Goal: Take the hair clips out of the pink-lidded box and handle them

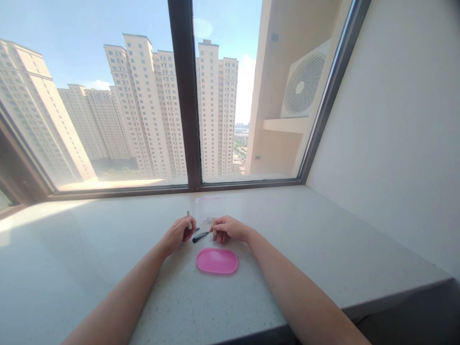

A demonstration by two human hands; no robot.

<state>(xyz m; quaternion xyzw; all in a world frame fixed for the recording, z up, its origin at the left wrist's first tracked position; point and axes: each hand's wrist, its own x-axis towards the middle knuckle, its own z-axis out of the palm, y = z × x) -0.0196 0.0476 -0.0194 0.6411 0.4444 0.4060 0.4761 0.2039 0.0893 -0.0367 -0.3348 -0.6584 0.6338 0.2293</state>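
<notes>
A wide window in a dark brown frame (185, 96) fills the back of the scene, with tall beige apartment towers (140, 100) under a blue sky beyond it. A plain white wall (388, 134) stands on the right side, and a pale, speckled stone bench (287, 220) stretches below the glass. Outside, a white air-conditioner unit with a round fan grille (305, 81) sits on a ledge.

The person's bare arms reach forward over the bench, and both hands are occupied. The left hand (178, 232) grips a slim, upright tan stick-like piece (189, 219) between its fingers; the right hand (229, 228), well within reach of the other, pinches a short tan piece (214, 227), partly covered by the fingers.

A glossy pink oval plastic tray (217, 261) lies flat on the bench, nearer the person than the hands. Beyond the hands is a clear, see-through plastic item with a pink edge (210, 206), its exact shape hard to tell. Between the hands, a black, tapering clip-like object (200, 237) lies at a slant on the bench.
</notes>
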